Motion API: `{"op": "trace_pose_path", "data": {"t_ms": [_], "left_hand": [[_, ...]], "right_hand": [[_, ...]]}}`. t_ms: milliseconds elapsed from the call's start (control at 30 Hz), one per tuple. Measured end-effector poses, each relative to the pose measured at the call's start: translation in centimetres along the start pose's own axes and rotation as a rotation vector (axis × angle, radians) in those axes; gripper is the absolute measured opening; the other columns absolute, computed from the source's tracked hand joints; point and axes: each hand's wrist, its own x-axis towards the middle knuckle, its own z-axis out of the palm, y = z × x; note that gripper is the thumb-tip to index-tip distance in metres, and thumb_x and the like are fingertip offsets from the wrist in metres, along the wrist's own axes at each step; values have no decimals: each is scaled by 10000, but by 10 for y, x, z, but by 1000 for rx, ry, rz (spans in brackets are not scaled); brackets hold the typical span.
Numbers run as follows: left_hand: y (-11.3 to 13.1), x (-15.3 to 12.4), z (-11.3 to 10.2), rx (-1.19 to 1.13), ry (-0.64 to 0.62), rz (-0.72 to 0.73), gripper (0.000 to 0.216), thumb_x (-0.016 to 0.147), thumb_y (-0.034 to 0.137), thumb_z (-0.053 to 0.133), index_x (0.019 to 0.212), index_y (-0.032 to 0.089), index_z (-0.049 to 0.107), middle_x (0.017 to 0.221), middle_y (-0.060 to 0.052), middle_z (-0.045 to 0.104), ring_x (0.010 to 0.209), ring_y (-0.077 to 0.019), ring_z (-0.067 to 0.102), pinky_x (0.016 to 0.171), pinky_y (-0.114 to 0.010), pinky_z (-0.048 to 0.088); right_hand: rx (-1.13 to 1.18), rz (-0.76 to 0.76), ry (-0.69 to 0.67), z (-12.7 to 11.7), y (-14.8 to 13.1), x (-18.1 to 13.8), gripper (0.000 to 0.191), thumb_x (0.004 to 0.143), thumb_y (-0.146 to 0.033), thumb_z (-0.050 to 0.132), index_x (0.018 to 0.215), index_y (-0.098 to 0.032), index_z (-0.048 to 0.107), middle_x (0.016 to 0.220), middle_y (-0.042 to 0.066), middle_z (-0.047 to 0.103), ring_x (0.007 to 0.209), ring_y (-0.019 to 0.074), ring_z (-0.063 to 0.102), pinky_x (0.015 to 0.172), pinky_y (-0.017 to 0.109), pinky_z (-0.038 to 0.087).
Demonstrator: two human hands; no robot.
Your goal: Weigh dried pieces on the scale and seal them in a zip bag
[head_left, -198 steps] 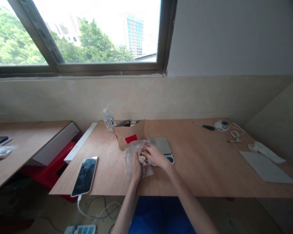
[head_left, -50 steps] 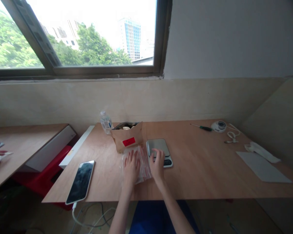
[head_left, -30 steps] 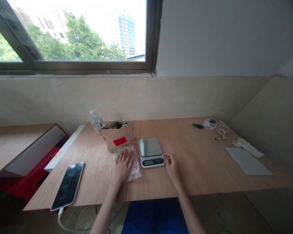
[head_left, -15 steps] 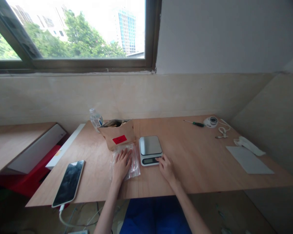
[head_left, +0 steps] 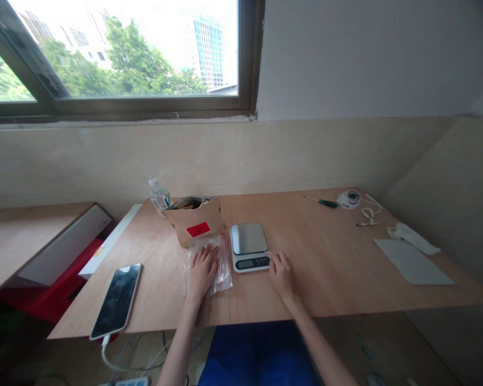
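My left hand (head_left: 202,271) lies flat, fingers spread, on a clear plastic zip bag (head_left: 222,266) with red lines, pressing it to the wooden table (head_left: 330,257). Just right of it sits a small digital kitchen scale (head_left: 249,245) with a steel platform. My right hand (head_left: 281,271) rests on the table at the scale's front right corner, fingers loosely curled, fingertips beside its buttons, holding nothing. Behind the bag stands an open brown paper bag (head_left: 195,225) with a red label.
A water bottle (head_left: 159,195) stands at the back left. A phone (head_left: 116,299) on a cable lies near the front left edge. At the far right are a green screwdriver (head_left: 322,202), a round white device (head_left: 349,199), a cord (head_left: 368,216) and grey sheets (head_left: 412,260).
My hands left the lifted plastic bag; the left now presses it flat on the table. My right hand touched the scale's buttons half a second ago and has drawn back slightly right.
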Motion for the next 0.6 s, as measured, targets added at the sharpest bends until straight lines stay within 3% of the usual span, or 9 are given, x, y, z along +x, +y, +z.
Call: {"op": "trace_pose_path", "data": {"t_ms": [133,233,467,600], "left_hand": [[0,0,0,-2,-1,-6,414,911,302,342,1291,249,497,1398,-43,445,1315,-222,363,1073,-440,288],[-2,0,2,-3,1,-8,416,910,299,339,1292,248,495,1400,-42,443,1314,-220,365,1072,-431,290],[-1,0,1,-5,-1,-6,416,917,313,321,1286,240,498,1402,-45,441,1319,-215,356,1075,-427,277],[-3,-1,3,-12,3,-1,410,915,303,333,1287,244,496,1398,-42,446,1313,-226,364,1067,-443,287]], "right_hand": [[86,295,223,5,12,2,303,842,-159,344,1027,-132,582,900,130,636,819,239,589,711,359,457],[122,404,245,10,18,2,322,836,-171,331,1066,-107,547,856,143,651,752,241,616,643,347,470],[92,151,-39,19,18,2,353,863,-184,309,1145,-119,510,928,146,672,838,238,638,697,345,493],[92,121,-97,18,17,3,359,859,-157,308,1169,-129,487,947,134,675,840,226,644,709,333,499]]}}
